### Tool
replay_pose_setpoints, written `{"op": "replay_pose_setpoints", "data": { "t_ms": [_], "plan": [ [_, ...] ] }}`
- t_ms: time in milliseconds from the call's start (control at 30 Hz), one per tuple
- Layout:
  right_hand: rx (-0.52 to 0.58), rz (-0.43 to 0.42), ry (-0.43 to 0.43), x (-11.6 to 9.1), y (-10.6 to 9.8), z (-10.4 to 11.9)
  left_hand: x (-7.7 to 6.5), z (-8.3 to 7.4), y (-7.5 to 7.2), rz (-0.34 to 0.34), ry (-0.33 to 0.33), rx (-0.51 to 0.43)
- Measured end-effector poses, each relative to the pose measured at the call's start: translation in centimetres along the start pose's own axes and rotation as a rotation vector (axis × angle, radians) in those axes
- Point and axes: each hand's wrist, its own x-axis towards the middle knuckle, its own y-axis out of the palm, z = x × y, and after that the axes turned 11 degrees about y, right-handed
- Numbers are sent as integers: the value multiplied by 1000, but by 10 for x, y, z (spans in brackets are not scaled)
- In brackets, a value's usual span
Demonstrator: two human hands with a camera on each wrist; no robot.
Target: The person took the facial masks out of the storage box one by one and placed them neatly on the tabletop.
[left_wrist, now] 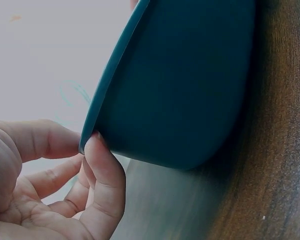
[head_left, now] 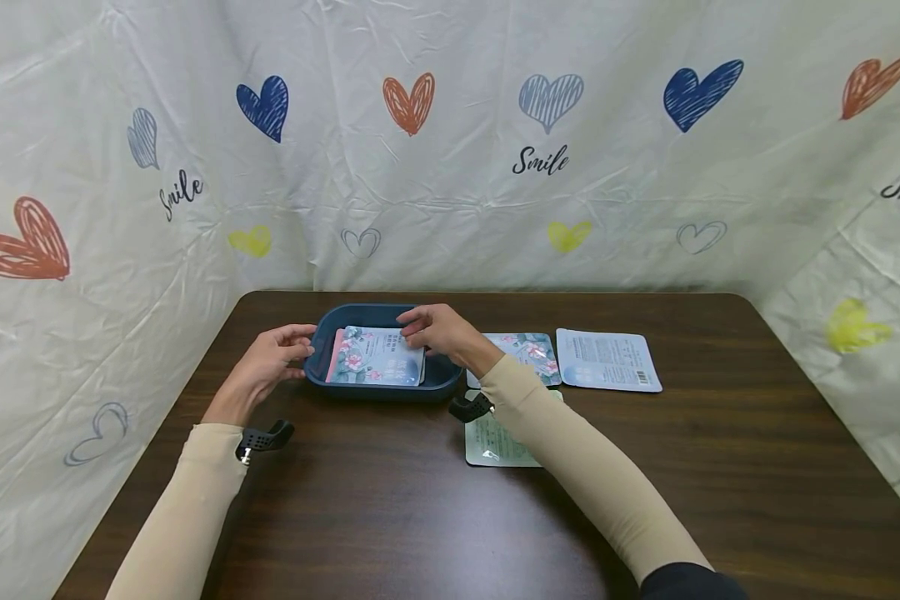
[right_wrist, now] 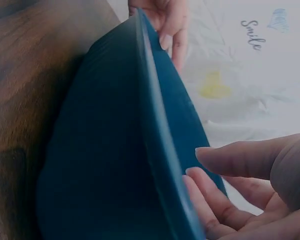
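Note:
A dark blue plastic tub (head_left: 386,393) sits near the back of the table, left of centre. Inside it lies a small stack of flat sheet mask packets (head_left: 378,357); the top one is pale blue with pink flowers, and a pink edge peeks out beneath. My left hand (head_left: 270,362) pinches the tub's left rim between thumb and finger, seen closely in the left wrist view. Over the tub's right side reaches my right hand (head_left: 442,333), fingertips by the top packet's right edge. In the right wrist view its thumb and fingers are relaxed, with nothing showing between them.
Right of the tub lie a floral packet (head_left: 532,354), partly behind the right arm, and a white-blue packet (head_left: 607,360) with a barcode. A green packet (head_left: 495,443) lies nearer, under the right forearm. A white curtain (head_left: 465,192) with printed hearts hangs behind the table.

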Motion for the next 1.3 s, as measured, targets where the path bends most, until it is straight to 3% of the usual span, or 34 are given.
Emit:
{"op": "replay_pose_setpoints", "data": {
  "t_ms": [200, 1033, 1167, 1300],
  "plan": [
    [36, -14, 55, 3, 6, -1, 0, 1, 0, 2, 2, 5],
    [41, -9, 56, -2, 8, -1, 0, -1, 1, 9, -1, 1],
    [96, -37, 26, -3, 11, -4, -1, -1, 1, 9, -3, 1],
    [180, -97, -70, -4, 18, -8, -1, -1, 0, 11, 2, 9]
  ]
}}
